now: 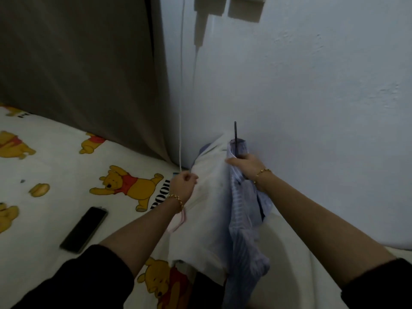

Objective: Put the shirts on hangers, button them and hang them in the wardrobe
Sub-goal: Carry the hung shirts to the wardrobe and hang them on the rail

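- Shirt (242, 219): blue, striped. It hangs bunched from the collar down toward the lower edge of the view, in front of the wall. The front is loose and crumpled, and no fastened button can be made out.
- Hanger (235, 132): dark. Only its stem shows, upright above the collar. The arms are hidden in the cloth, so it cannot be told whether they sit in both shoulders.
- Right hand (243, 166): fingers curled round the hanger's neck and the gathered collar together, holding both up.
- Left hand (184, 181): fingers curled tight, gripping the edge of the white cloth, just left of the shirt.
- White cloth (211, 197): a draped mass between the two hands, touching the shirt. Whether it is another shirt or bedding cannot be told.
- Progress, by judgement: an early-to-middle stage for this shirt. The hanger is in at the collar. Still to do are settling the shoulders, buttoning, and carrying it to the wardrobe, which is not in view.
- Cord (181, 85): thin and white, hanging down the wall corner and ending just above the left hand. Contact between them is unclear.
- Sheet (66, 170): white with a yellow bear print, on the bed at left.
- Phone (84, 229): dark, flat on the sheet, well apart from the shirt.
- Curtain (78, 63): brown, upper left.
- Wall (312, 85): pale, behind the shirt.
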